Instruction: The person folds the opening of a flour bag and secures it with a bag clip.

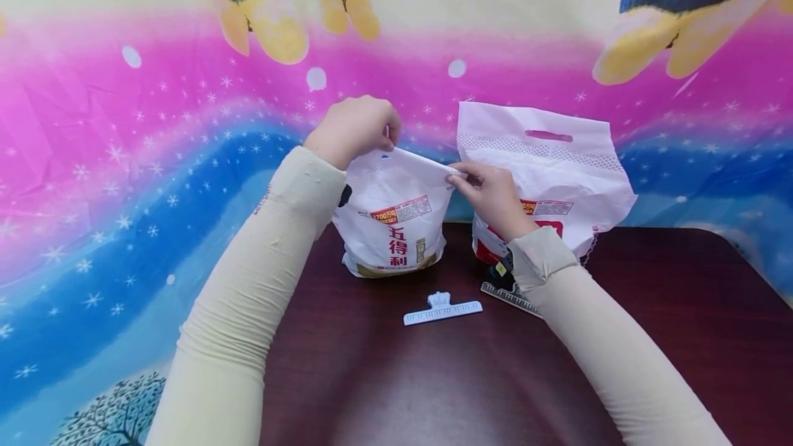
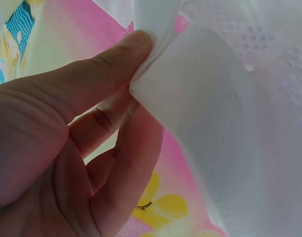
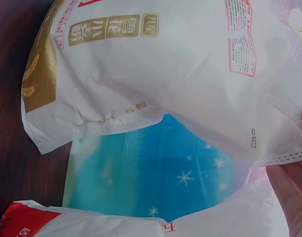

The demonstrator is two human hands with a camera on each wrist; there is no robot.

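A white flour bag [image 1: 403, 219] with red and gold print stands upright on the table, its top edge folded over. My left hand [image 1: 362, 126] pinches the top left corner; in the left wrist view the thumb presses the white fabric against the fingers. At the top right corner my right hand [image 1: 492, 195] pinches the edge between thumb and fingers. In the right wrist view only its fingertips [image 3: 286, 185] show, on the bag's perforated seam. In front of the bag lies a pale blue bag clip [image 1: 442, 309], apart from both hands.
A second white flour bag [image 1: 539, 150], with a handle slot, stands upright at the right behind my right forearm. A dark-framed clip [image 1: 511, 298] lies partly hidden under my right sleeve. The brown table [image 1: 372, 370] meets a patterned cloth backdrop [image 1: 186, 157].
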